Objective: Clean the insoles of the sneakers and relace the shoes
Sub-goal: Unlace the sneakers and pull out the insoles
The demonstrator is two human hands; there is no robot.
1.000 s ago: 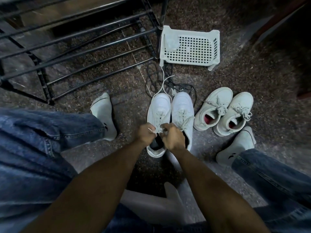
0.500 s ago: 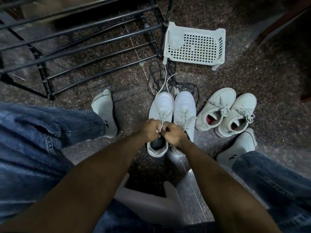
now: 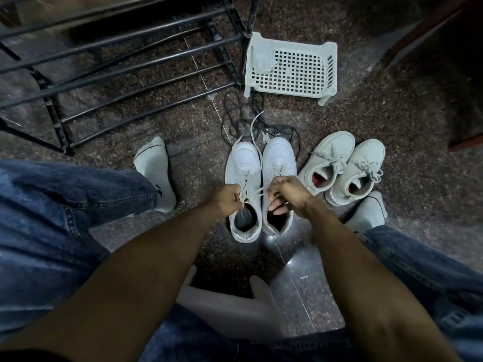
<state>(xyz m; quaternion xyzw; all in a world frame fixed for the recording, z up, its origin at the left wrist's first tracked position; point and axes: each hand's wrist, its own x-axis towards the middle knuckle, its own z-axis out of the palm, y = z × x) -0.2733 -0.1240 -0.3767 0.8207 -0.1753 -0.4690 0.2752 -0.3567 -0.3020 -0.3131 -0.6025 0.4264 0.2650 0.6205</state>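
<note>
We note one container: a white perforated basket [image 3: 291,70] on the floor [image 3: 392,113], beside the foot of a black rack [image 3: 125,64]. It holds a crumpled clear wrapper [image 3: 262,60] in its left end; the rest of its mesh shows bare.

A white sneaker pair stands toes away from us in front of the basket. The left sneaker [image 3: 244,178] and right sneaker [image 3: 278,163] touch along their sides. A white lace [image 3: 254,142] runs from the left sneaker's eyelets out past its toe onto the floor. Dark cords [image 3: 235,118] lie tangled just beyond the toes. A second, greyer pair [image 3: 342,165], laced and tied, with red lining, sits just right of the first.

The left hand [image 3: 228,201] is clenched, fingers pinching the lace over the left sneaker's tongue. The right hand [image 3: 286,194] hovers over the right sneaker's opening, fingers curled round the other strand of that lace, which stretches taut between both hands.

Socked feet rest on either side; a pale stool edge [image 3: 235,304] shows below the arms.

Against half a second ago: the hands, then knuckle to knuckle over the left sneaker, are now apart, the right one shifted over the right sneaker. Basket and both pairs keep their places.
</note>
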